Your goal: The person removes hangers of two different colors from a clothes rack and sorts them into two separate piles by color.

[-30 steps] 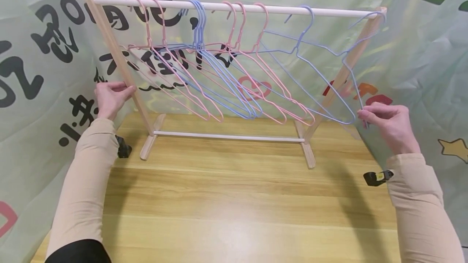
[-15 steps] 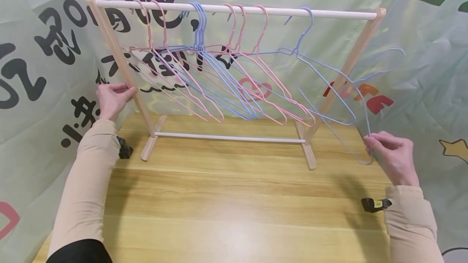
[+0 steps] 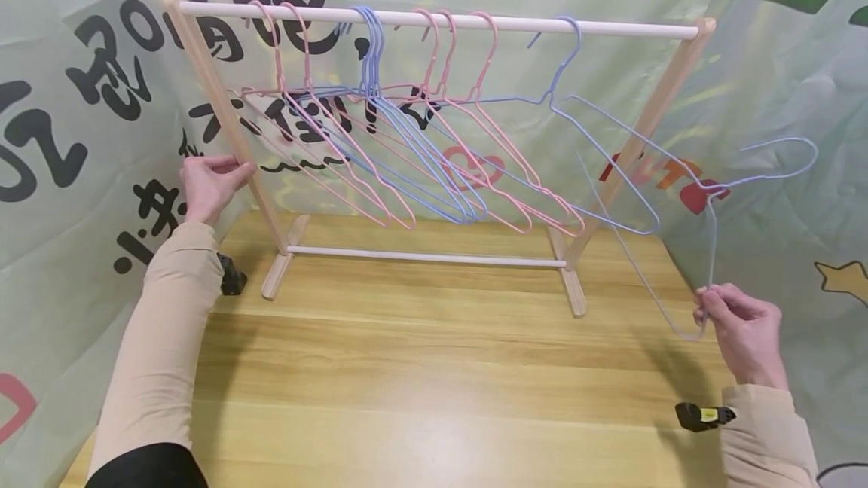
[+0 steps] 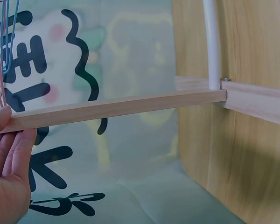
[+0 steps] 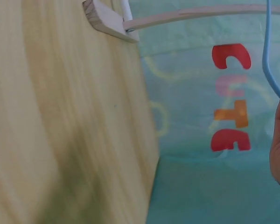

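Beyond the right post [image 3: 667, 81]: your right hand [image 3: 749, 337] pinches the loose blue hanger [image 3: 713, 239] near its lower corner.
Hook [image 3: 816, 153]: at the rail's [image 3: 515, 24] end a second ago, now well off it, so this hanger is free.
Left post [image 3: 213, 85]: unmoved; your left hand [image 3: 213, 183] pinches it.
Rail: other hangers [image 3: 371, 59] remain hung.

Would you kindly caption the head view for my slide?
Left hand pinches a wooden rack post; right hand holds an unhooked blue hanger.
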Motion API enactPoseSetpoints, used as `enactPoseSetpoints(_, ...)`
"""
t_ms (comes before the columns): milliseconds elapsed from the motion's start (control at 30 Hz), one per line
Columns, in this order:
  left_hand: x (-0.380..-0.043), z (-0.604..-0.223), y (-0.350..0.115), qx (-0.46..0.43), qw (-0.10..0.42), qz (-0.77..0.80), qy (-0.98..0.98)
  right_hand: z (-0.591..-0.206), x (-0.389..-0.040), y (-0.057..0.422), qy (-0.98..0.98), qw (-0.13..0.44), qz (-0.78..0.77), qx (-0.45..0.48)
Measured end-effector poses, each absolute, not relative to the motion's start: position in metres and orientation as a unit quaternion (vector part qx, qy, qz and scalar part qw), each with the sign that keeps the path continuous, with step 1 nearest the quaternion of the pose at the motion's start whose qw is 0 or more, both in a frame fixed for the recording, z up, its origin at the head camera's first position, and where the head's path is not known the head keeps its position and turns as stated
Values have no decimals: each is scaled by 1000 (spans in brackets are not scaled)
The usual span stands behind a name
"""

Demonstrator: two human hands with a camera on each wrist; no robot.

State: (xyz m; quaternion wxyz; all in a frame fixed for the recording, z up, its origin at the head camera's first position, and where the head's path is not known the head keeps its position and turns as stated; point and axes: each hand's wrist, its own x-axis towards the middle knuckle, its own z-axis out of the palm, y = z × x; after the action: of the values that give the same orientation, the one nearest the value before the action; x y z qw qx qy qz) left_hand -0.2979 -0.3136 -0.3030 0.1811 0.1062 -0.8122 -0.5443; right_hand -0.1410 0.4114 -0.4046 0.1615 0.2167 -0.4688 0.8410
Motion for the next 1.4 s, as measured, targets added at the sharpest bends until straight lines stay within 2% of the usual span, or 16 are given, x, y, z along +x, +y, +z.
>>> enactPoseSetpoints(167, -297, -304, -313, 102, 181, -551, -808, -416, -134, 414, -455, 177, 847, 211)
enactPoseSetpoints(567, -294, -307, -315, 98, 188, -547, -810, -433, -125, 415, -350, 157, 903, 192)
enactPoseSetpoints(1167, -295, -305, -314, 105, 187, -535, -817, -452, -113, 411, -295, 154, 925, 181)
enactPoseSetpoints(1400, -296, -303, -312, 104, 184, -544, -812, -456, -114, 409, -317, 163, 925, 134)
